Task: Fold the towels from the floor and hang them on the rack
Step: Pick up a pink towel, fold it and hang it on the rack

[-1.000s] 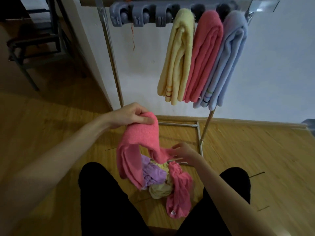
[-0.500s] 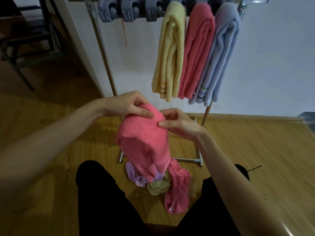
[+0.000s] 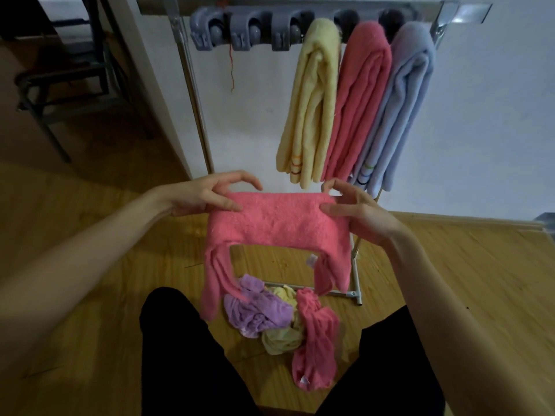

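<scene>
Fuzzy pink towel (image 3: pixel 279 223) stretched flat, left hand (image 3: pixel 207 195) and right hand (image 3: pixel 357 211) pinching its top corners

Left hand (image 3: pixel 207 195) and right hand (image 3: pixel 354 211) pinch a pink towel (image 3: pixel 276 223) stretched between them.

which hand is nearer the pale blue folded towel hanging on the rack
Right. The right hand pinches the pink towel's corner just below the pale blue folded towel. The left hand holds the opposite corner, further left, beyond the yellow hanging towel.
</scene>
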The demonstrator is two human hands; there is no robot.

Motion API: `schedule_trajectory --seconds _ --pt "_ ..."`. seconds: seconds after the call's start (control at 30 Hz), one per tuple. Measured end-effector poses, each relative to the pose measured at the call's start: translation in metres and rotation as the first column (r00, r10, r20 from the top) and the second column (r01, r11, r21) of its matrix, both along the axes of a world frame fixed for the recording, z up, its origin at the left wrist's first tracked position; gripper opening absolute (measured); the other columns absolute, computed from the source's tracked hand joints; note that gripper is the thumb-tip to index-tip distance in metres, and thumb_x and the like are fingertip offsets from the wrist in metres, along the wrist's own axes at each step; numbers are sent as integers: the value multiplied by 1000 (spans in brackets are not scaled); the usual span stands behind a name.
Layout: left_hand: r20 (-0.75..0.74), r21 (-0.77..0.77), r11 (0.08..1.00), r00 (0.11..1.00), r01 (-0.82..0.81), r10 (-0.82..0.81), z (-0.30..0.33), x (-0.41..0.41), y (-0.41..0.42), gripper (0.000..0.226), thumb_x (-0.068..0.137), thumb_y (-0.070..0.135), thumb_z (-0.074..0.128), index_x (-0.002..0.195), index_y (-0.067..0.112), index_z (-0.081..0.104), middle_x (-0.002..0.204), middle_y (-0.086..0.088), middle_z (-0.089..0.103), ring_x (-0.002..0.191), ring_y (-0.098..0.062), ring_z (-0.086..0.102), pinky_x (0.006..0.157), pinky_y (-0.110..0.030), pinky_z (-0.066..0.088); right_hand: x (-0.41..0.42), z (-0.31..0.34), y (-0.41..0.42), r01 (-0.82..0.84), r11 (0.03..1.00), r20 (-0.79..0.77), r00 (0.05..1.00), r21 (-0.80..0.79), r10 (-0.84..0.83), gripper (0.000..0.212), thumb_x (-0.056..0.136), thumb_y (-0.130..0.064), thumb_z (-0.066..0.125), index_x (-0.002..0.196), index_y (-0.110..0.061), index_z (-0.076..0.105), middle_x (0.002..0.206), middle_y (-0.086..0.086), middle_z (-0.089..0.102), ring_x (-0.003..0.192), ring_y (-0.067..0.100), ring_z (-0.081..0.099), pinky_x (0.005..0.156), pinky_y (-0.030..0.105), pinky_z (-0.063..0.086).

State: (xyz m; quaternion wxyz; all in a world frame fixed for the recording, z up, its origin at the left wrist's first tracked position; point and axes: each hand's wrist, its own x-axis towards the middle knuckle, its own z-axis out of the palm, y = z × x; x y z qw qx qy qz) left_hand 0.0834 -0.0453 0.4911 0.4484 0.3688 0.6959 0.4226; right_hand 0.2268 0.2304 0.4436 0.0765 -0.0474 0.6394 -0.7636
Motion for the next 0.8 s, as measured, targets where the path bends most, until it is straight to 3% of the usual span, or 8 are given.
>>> schedule_trajectory --seconds 0.07,0.13,0.27,0.37,0.47,0.6,0.7,0.8 --pt "35 48 998 998 -49 47 10 2 0 43 84 2 56 121 22 47 80 6 71 70 -19 68 57 -22 54 -1 13 4 -167 984 -57 984 65 171 37 85 8 56 114 -14 48 101 12 58 84 28 57 69 37 52" --pt "46 102 994 998 -48 43 17 0 -2 30 85 10 62 110 25 57 84 11 69 75 -17 67 58 -21 53 -2 28 4 -284 944 -89 949 166 301 41 88 16 49 120 -8 49 114 12 57 101 29 57 82 40 51" --pt "-109 12 997 991 73 -71 34 0 -3 23 83 15 57 81 26 77 87 14 65 83 -4 62 65 -19 50 -8 60 -2 -353 754 -42 893 554 449 45 82 26 47 117 2 62 121 12 63 113 11 59 93 18 43" --pt "-327 -188 959 908 210 -263 44 3 2 22 89 10 63 97 25 76 97 18 68 94 -2 62 78 -22 52 -16 68 -11 -355 530 90 883 770 461 48 81 20 49 111 -10 71 122 -4 65 111 -1 58 90 12 45" --pt "-468 -359 915 812 185 -348 46 2 2 29 85 16 69 111 27 70 111 17 64 98 3 60 80 -17 52 -27 57 -21 -151 379 6 934 913 357 55 77 17 48 111 -19 72 118 -7 67 109 2 59 92 14 46" --pt "-809 -339 936 537 -93 -240 31 -2 0 45 82 15 70 124 28 61 121 8 58 103 -10 57 85 -28 54 -35 37 -34 170 318 -235 956 933 178 57 70 16 45 116 -8 69 113 7 65 100 12 56 75 7 34" --pt "-952 -29 971 302 -236 45 8 2 6 43 86 9 64 127 18 59 124 -4 59 112 -19 55 96 -28 44 -38 22 -41 348 306 -391 916 886 87 57 66 0 39 117 0 65 113 20 60 104 33 58 83 24 36" --pt "-965 184 944 133 -276 226 -8 3 16 36 90 6 58 125 15 59 116 -6 61 106 -22 58 94 -30 47 -46 10 -47 490 371 -531 847 789 10 60 64 1 38 120 0 62 116 17 58 106 34 59 85 20 37"
